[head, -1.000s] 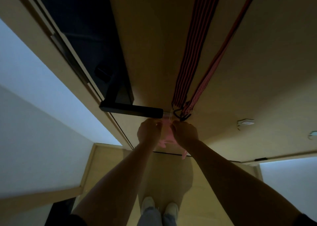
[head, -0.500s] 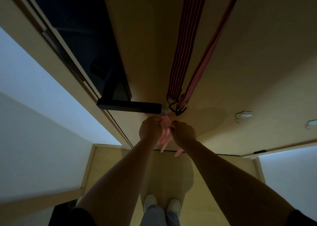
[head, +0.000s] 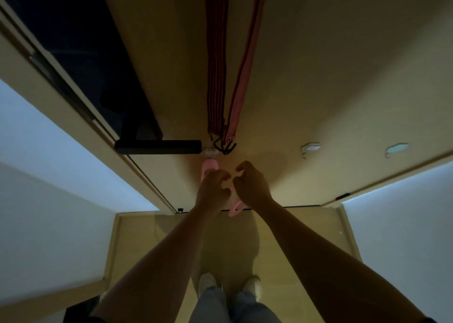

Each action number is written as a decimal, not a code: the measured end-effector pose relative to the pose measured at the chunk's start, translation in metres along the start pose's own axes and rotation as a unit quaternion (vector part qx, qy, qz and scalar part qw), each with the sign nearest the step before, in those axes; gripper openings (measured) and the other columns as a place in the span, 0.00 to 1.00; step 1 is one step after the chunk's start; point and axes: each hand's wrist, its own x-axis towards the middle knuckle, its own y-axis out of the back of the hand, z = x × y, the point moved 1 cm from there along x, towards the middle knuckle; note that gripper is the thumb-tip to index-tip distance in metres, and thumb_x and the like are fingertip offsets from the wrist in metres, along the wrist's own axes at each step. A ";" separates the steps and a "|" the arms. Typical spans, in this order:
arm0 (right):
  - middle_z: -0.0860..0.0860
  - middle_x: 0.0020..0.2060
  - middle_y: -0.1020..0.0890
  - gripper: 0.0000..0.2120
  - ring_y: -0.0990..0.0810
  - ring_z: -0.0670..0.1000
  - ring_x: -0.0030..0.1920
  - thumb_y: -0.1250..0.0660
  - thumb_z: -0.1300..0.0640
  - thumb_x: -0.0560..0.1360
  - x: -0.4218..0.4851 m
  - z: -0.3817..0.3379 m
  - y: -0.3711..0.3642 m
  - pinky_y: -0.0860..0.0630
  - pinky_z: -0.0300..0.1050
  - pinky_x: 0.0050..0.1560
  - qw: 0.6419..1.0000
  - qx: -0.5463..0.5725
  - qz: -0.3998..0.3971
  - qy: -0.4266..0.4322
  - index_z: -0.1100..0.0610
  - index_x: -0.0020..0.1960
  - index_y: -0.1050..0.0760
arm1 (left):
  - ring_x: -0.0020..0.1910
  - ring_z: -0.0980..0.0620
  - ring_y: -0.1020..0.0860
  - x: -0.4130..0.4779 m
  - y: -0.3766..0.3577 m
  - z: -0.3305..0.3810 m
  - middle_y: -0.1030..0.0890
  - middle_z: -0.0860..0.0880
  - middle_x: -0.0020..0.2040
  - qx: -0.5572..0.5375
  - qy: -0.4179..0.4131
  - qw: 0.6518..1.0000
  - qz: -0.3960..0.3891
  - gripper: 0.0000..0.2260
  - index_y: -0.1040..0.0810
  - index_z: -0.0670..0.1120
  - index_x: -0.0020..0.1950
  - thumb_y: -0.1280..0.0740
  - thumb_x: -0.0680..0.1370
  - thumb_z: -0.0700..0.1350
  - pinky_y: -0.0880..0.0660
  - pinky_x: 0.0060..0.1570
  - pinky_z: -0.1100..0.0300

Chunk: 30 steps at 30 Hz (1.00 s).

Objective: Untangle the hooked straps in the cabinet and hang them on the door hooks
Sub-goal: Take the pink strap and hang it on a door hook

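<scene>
Two red-and-black striped straps [head: 217,77] hang flat against the wooden door [head: 331,65]. Their black end hooks [head: 224,148] sit beside a small clear door hook [head: 210,151]. Just below, my left hand [head: 213,187] grips a pink strap [head: 209,166], whose loop sticks out above the fingers. My right hand [head: 252,185] is close beside it with curled fingers. The pink strap's loose end shows under that hand's heel. How the strap runs between my hands is hidden.
A black lever handle [head: 158,146] juts from the door's left edge, level with the strap hooks. Two more pale door hooks [head: 311,148] [head: 397,148] sit further right. A dark opening [head: 73,40] lies left of the door. My feet [head: 230,286] stand on wooden floor.
My hands have dropped slightly below the striped straps' hooks and moved a little apart. The pink loop now shows above my left hand.
</scene>
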 end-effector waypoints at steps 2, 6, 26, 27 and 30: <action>0.52 0.36 0.25 0.09 0.24 0.55 0.40 0.37 0.63 0.72 -0.005 0.005 0.018 0.29 0.46 0.42 0.998 0.055 0.030 -0.002 0.59 0.52 0.29 | 0.53 0.51 0.25 -0.002 -0.008 0.014 0.25 0.47 0.56 -0.011 -0.032 0.999 -0.030 0.18 0.25 0.42 0.60 0.39 0.72 0.31 0.29 0.52 0.63; 0.55 0.36 0.22 0.09 0.22 0.55 0.40 0.38 0.68 0.71 -0.011 0.020 0.057 0.29 0.42 0.40 0.989 0.137 0.056 -0.002 0.55 0.38 0.32 | 0.46 0.52 0.25 -0.005 -0.034 0.046 0.23 0.50 0.46 -0.029 -0.076 0.995 -0.058 0.11 0.24 0.42 0.52 0.39 0.73 0.33 0.29 0.47 0.60; 0.60 0.49 0.20 0.10 0.24 0.58 0.51 0.36 0.57 0.76 0.019 0.121 0.194 0.29 0.49 0.54 0.970 -0.143 0.092 0.171 0.61 0.50 0.19 | 0.31 0.58 0.28 0.012 -0.135 0.162 0.25 0.53 0.37 -0.015 -0.166 0.983 0.071 0.06 0.29 0.46 0.52 0.41 0.78 0.37 0.35 0.30 0.70; 0.60 0.49 0.20 0.11 0.25 0.58 0.51 0.38 0.57 0.77 0.022 0.122 0.194 0.28 0.49 0.54 0.969 -0.159 0.089 0.169 0.61 0.51 0.19 | 0.35 0.56 0.25 0.014 -0.137 0.163 0.22 0.51 0.42 -0.004 -0.177 0.981 0.079 0.08 0.28 0.45 0.55 0.42 0.79 0.38 0.32 0.33 0.71; 0.59 0.52 0.21 0.13 0.25 0.57 0.53 0.41 0.56 0.79 0.031 0.126 0.193 0.27 0.49 0.54 0.967 -0.188 0.074 0.153 0.60 0.54 0.21 | 0.48 0.48 0.21 0.023 -0.141 0.159 0.20 0.45 0.52 0.063 -0.180 0.978 0.090 0.10 0.25 0.41 0.58 0.43 0.80 0.39 0.30 0.45 0.68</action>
